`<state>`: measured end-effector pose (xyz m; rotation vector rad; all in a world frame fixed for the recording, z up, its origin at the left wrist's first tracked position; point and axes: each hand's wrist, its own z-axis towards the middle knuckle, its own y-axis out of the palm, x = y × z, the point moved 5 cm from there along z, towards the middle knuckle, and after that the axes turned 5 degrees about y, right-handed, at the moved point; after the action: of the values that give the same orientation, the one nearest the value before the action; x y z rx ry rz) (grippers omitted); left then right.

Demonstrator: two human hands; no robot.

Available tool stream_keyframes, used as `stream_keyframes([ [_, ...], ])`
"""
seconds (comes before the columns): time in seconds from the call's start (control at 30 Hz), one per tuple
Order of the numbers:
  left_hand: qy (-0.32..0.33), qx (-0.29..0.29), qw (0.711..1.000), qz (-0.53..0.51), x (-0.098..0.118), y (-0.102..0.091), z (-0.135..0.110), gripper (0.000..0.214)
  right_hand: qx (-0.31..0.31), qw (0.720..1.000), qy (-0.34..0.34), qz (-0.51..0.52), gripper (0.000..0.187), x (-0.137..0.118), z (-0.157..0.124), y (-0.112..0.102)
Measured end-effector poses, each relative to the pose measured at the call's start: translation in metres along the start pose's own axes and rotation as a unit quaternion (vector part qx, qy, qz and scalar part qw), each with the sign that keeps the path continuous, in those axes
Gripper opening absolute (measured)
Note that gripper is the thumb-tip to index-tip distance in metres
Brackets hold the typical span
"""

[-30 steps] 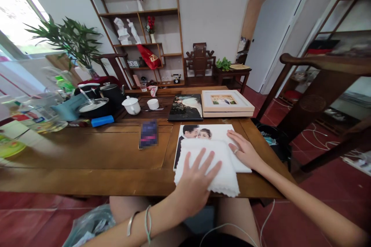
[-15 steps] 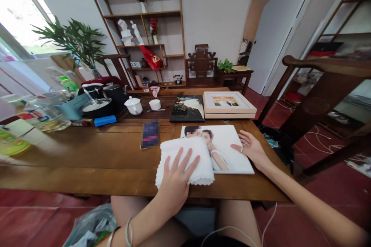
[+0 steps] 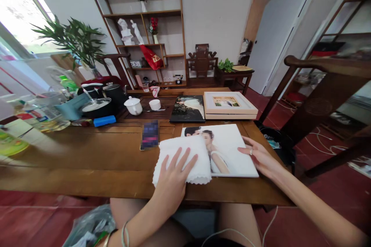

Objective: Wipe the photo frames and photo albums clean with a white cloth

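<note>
A photo panel (image 3: 228, 146) showing a couple on white lies on the wooden table before me. Over its left part rests a folded white cloth (image 3: 199, 164) with a scalloped edge. My left hand (image 3: 175, 173) presses flat on the cloth, fingers spread. At the panel's right edge is my right hand (image 3: 259, 158), thumb on top and fingers along the side, partly hidden beneath the edge. Behind the panel lie a dark photo panel (image 3: 187, 114) and a pale box-like picture frame (image 3: 232, 114).
A blurred phone-like item (image 3: 150, 135) lies left of the cloth. Farther back stand a white lidded cup (image 3: 133, 106), a small white cup (image 3: 155, 104), a blue block (image 3: 104, 120) and a black bowl (image 3: 95, 107). A wooden chair (image 3: 313, 96) stands at the right.
My left hand and the cloth have slid slightly left. My right hand has moved right and down, its fingers now around the panel's edge; the panel's right side has shifted slightly with it.
</note>
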<state>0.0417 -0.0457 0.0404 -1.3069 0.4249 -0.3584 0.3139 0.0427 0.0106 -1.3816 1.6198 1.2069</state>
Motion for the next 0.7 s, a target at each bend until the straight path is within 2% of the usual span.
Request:
stream_keyframes([
  [0.17, -0.032, -0.012, 0.999, 0.012, -0.025, -0.008, -0.007, 0.082, 0.081, 0.996, -0.009, 0.025, 0.067, -0.034, -0.032, -0.007],
  [0.27, -0.002, -0.033, 0.998, -0.048, -0.020, -0.019, -0.007, 0.076, 0.148, 0.989, -0.029, -0.009, 0.067, -0.059, -0.058, -0.015],
  [0.33, 0.031, -0.013, 0.993, -0.112, 0.001, -0.030, 0.000, 0.078, 0.187, 0.980, -0.046, -0.040, 0.071, -0.076, -0.075, -0.017],
  [0.43, 0.075, 0.066, 0.975, -0.196, 0.053, -0.040, 0.023, 0.100, 0.234, 0.966, -0.074, -0.080, 0.080, -0.097, -0.096, -0.018],
  [0.53, 0.098, 0.123, 0.964, -0.216, 0.103, -0.032, 0.049, 0.097, 0.278, 0.951, -0.078, -0.110, 0.087, -0.111, -0.108, -0.021],
  [0.6, 0.102, 0.149, 0.960, -0.213, 0.122, -0.021, 0.063, 0.092, 0.295, 0.944, -0.073, -0.126, 0.089, -0.113, -0.112, -0.027],
  [0.7, 0.133, 0.194, 0.946, -0.221, 0.132, -0.011, 0.073, 0.088, 0.308, 0.935, -0.099, -0.142, 0.081, -0.111, -0.116, -0.040],
])
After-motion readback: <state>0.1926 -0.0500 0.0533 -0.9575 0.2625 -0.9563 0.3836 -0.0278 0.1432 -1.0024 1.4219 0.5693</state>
